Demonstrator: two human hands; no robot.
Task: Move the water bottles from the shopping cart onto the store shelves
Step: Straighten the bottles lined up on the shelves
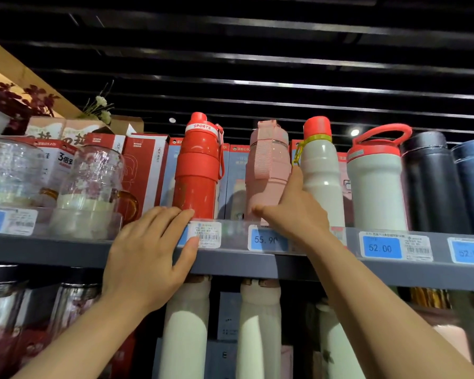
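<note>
Here, at the centre of the frame, my right hand (293, 212) curls its fingers (296, 181) round the ribbed pink bottle (267, 170), which stands upright on the grey metal shelf (66, 251). My left hand (151, 253) lies flat with straight fingers on the shelf edge, touching the base of the glossy red bottle (197, 170). To the right I count two white bottles with red caps (322, 173) and two dark matte flasks (433, 184).

Red sports bottle (199, 168), pink bottle (268, 170), grey shelf edge (66, 251), blue price tags (382, 247).
</note>
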